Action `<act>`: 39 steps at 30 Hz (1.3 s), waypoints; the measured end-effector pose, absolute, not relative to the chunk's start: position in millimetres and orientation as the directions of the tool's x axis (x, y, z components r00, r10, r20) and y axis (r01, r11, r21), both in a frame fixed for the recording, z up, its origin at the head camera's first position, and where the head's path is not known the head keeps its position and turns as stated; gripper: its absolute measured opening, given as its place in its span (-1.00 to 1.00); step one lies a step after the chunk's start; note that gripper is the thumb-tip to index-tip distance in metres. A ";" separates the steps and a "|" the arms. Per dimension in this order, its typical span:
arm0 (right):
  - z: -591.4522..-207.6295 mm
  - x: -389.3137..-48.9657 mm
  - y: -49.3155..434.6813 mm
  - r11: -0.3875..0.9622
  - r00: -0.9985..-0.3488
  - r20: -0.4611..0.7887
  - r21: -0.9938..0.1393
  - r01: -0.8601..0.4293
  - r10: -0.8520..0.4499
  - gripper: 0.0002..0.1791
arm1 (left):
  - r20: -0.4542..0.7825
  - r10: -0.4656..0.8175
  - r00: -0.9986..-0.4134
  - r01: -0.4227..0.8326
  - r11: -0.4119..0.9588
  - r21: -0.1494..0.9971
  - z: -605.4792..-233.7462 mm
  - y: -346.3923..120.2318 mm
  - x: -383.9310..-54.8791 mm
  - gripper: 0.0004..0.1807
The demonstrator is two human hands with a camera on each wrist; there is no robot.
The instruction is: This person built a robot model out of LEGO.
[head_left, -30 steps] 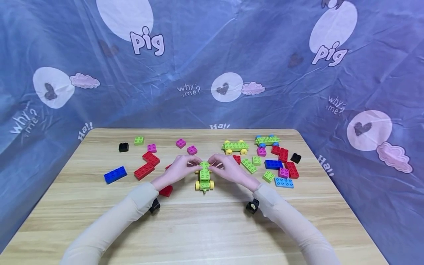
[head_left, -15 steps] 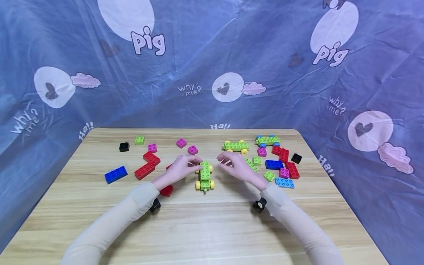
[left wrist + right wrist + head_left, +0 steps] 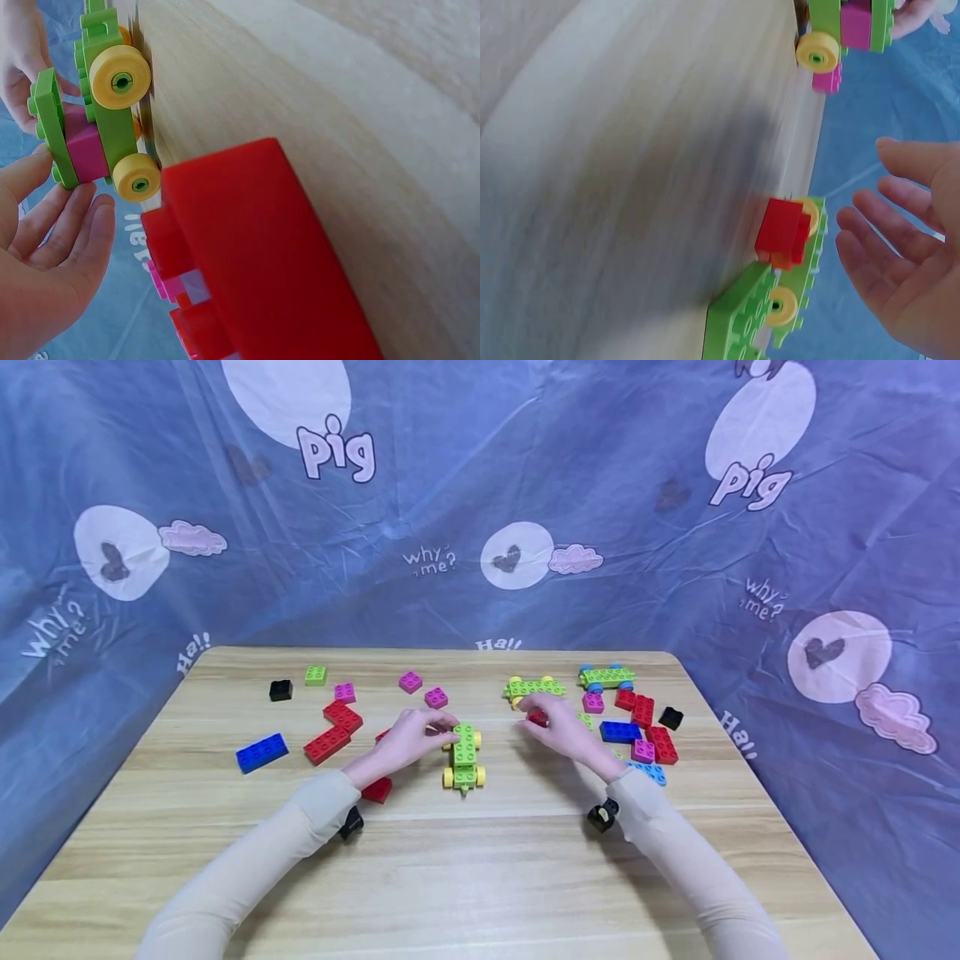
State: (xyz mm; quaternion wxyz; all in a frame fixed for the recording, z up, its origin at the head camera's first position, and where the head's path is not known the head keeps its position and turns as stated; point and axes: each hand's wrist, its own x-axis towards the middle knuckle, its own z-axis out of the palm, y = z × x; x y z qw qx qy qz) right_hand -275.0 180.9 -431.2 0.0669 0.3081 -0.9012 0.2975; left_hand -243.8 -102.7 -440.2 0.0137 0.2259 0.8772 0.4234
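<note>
My left hand (image 3: pixel 414 739) pinches the far end of a long green brick (image 3: pixel 464 746). In the left wrist view, that brick sits on a pink brick (image 3: pixel 85 148), which stands on a green wheeled base (image 3: pixel 118 127) with yellow wheels. Thumb and fingertips touch the stack's end. My right hand (image 3: pixel 558 727) hovers to the right of the car, fingers loosely bent, holding nothing. Below it lies a small red brick (image 3: pixel 781 229). Beside that, the right wrist view has another green brick (image 3: pixel 739 315) and a second yellow-wheeled base (image 3: pixel 802 274).
A blue-wheeled base (image 3: pixel 606 677) stands at the back right. Near it are red bricks (image 3: pixel 662 745), a dark blue brick (image 3: pixel 619 732) and a black brick (image 3: pixel 671 718). On the left lie a blue brick (image 3: pixel 262 752) and red bricks (image 3: pixel 327 745). A printed curtain (image 3: pixel 420 485) surrounds the table.
My right hand has let go of the green brick and moved right, over the small red brick. The left hand stays at the car, which has barely moved.
</note>
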 end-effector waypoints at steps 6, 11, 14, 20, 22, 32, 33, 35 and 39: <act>-426.6 -278.4 188.9 0.709 -0.834 0.253 -0.441 -0.551 -0.490 -0.63 | 0.174 0.408 -0.896 0.391 0.542 0.744 -440.2 -102.8 -243.5 -0.67; -427.0 -281.1 194.4 0.757 -0.859 0.200 -0.407 -0.511 -0.472 -0.55 | 0.172 0.405 -0.898 0.386 0.540 0.748 -440.4 -103.1 -243.5 -0.67; -428.9 -282.1 197.2 0.766 -0.857 0.192 -0.385 -0.514 -0.479 -0.53 | 0.173 0.405 -0.898 0.387 0.540 0.748 -440.3 -103.2 -243.5 -0.67; -431.7 -283.5 199.3 0.774 -0.856 0.160 -0.370 -0.514 -0.492 -0.50 | 0.180 0.407 -0.896 0.393 0.533 0.750 -440.3 -103.1 -243.6 -0.68; -432.9 -284.5 199.3 0.775 -0.856 0.148 -0.371 -0.513 -0.496 -0.50 | 0.181 0.409 -0.895 0.394 0.530 0.751 -440.4 -102.9 -243.6 -0.69; -437.2 -290.2 200.0 0.792 -0.860 0.121 -0.343 -0.505 -0.496 -0.58 | 0.179 0.411 -0.894 0.394 0.530 0.751 -439.1 -102.5 -242.5 -0.68; -437.5 -290.8 200.2 0.793 -0.860 0.118 -0.341 -0.504 -0.496 -0.58 | 0.177 0.410 -0.895 0.392 0.531 0.751 -438.7 -102.4 -242.3 -0.68; -437.7 -291.6 200.3 0.795 -0.861 0.113 -0.340 -0.503 -0.497 -0.60 | 0.175 0.409 -0.896 0.390 0.533 0.751 -438.2 -102.3 -242.0 -0.68; -437.8 -292.3 199.8 0.795 -0.862 0.108 -0.344 -0.500 -0.496 -0.63 | 0.174 0.408 -0.896 0.389 0.534 0.751 -437.6 -102.6 -241.8 -0.69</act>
